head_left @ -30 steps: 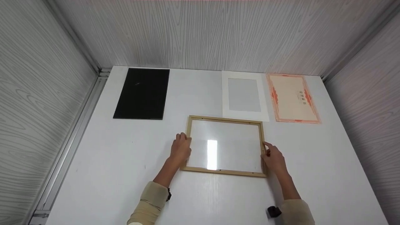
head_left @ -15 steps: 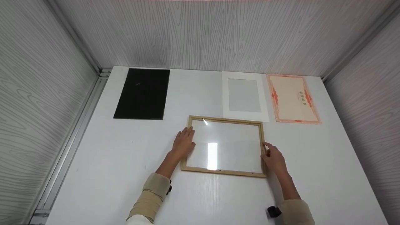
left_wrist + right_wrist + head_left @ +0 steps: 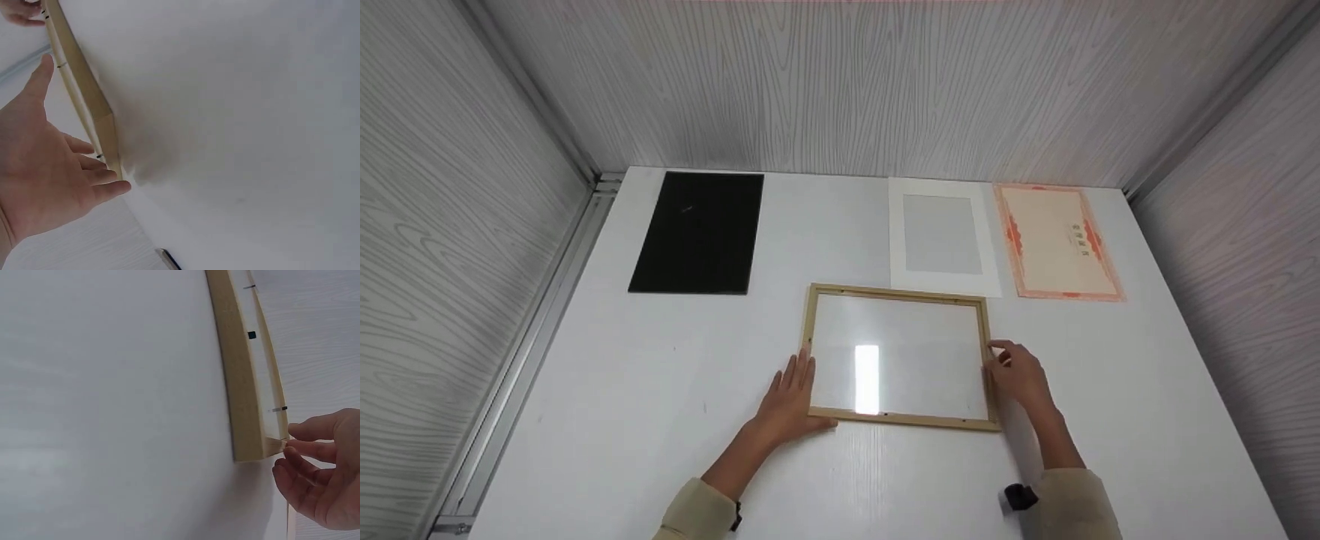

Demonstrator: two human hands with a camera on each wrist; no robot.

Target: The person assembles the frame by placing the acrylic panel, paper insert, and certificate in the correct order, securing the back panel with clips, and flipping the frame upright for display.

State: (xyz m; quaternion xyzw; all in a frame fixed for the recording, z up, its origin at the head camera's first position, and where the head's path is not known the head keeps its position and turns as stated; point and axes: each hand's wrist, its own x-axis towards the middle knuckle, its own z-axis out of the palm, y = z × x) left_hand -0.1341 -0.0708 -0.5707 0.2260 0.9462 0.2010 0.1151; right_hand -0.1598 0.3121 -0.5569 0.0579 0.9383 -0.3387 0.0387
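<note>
A light wooden picture frame [image 3: 900,421] lies on the white table, with small dark tabs along its inner edge and a clear pane [image 3: 930,360] inside that reflects a bright light. My left hand [image 3: 784,411] is at its front left corner. Its fingers lie straight along the left side, and the thumb stretches along the front bar; the left wrist view shows this hand [image 3: 48,163] with its fingers extended. At the right side, my right hand [image 3: 1024,375] pinches the bar between thumb and forefinger. In the right wrist view, that hand's [image 3: 329,467] other fingers are bent.
A black backing board [image 3: 697,232] lies at the back left. Behind the picture frame is a white mat [image 3: 897,232] with a rectangular window, and right of it an orange-bordered certificate [image 3: 1046,255]. Grey wood-grain panels [image 3: 825,90] wall the table at the back and sides.
My left hand has left its curled hold on the frame's left side, straightened its fingers and slid toward the front left corner. My right hand stays put. The head view has shifted slightly.
</note>
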